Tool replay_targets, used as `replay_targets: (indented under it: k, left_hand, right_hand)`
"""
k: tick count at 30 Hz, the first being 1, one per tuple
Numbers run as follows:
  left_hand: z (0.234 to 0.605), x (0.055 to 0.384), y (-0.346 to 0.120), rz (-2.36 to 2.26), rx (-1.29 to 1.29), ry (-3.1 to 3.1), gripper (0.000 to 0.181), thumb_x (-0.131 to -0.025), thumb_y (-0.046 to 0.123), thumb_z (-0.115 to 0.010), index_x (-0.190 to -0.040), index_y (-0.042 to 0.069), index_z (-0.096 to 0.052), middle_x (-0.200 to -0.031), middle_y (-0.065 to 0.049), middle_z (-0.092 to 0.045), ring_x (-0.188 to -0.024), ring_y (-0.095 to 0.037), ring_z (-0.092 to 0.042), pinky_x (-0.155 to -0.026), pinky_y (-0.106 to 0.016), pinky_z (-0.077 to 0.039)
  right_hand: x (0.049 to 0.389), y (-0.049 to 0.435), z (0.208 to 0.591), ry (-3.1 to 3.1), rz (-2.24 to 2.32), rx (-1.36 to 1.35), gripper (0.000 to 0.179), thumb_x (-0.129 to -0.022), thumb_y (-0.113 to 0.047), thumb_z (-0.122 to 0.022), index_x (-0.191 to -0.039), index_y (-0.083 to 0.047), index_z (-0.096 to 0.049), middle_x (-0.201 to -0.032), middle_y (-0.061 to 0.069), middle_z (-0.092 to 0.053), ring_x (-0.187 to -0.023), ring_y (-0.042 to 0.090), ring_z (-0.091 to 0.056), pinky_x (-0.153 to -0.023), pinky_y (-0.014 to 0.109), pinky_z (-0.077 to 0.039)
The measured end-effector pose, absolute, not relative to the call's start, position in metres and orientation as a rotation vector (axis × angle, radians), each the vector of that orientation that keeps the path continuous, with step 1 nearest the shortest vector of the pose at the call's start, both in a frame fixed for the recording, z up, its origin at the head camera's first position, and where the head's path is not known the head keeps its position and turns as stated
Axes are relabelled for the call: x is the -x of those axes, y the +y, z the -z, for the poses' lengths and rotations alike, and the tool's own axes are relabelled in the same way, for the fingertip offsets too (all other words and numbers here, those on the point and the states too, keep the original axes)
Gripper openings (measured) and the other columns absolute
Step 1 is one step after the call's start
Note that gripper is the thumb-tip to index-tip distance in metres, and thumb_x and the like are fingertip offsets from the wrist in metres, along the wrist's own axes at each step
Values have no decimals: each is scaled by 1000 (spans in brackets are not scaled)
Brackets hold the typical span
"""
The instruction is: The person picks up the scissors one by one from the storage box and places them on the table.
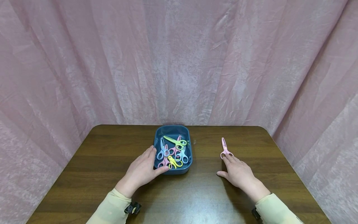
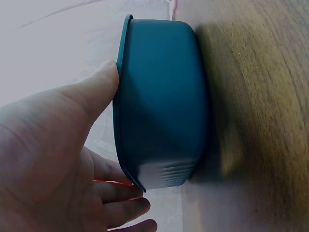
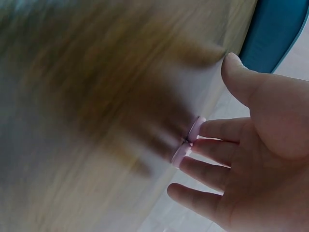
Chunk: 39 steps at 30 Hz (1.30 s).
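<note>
A dark blue rectangular bin (image 1: 180, 171) holds several plastic scissors in pastel colours, among them a green pair (image 1: 181, 143) on top and a yellow pair (image 1: 175, 162) near the front. My left hand (image 1: 141, 170) rests against the bin's left and near sides, fingers extended and the thumb (image 2: 104, 84) on the rim. To the right, a pair of pink scissors (image 1: 225, 148) lies on the table, blades pointing away from me. My right hand (image 1: 239, 172) is spread with its fingertips at the scissors' handles; in the right wrist view the fingers (image 3: 207, 174) look straight, the pink loops (image 3: 181, 154) just beyond them.
The brown wooden table (image 1: 112, 149) has rounded far corners. Pink velvet curtains (image 1: 179, 62) hang behind it and along the sides. A dark strap with a small device (image 1: 132, 208) is on the left wrist.
</note>
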<state>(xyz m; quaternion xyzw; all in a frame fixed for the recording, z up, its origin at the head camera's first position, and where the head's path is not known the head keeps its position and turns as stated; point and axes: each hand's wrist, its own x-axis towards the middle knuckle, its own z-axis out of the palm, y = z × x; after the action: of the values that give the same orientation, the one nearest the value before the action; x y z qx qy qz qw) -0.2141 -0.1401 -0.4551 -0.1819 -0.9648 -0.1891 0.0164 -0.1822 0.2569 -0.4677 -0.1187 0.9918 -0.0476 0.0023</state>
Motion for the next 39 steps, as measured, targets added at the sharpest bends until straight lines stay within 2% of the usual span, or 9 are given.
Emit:
replay_targets:
  k: [20, 39]
  left_hand:
    - [453, 213, -139, 593, 554, -3013, 102, -97, 65, -78, -161, -9, -47, -170, -30, -40, -156, -45, -43, -124, -59, -40]
    - [455, 214, -140, 604, 558, -3017, 103, -98, 65, -77, -162, -9, -46, -171, -30, -39, -157, -44, -42, -124, -60, -39]
  right_hand:
    - [196, 299, 470, 3090, 237, 279, 80, -104, -48, -75, -157, 8, -53, -167, 30, -44, -152, 53, -45, -115, 68, -44]
    - [207, 330, 470, 3104, 258, 250, 74, -104, -43, -76, -153, 10, -57, -164, 35, -45, -151, 55, -44, -116, 70, -42]
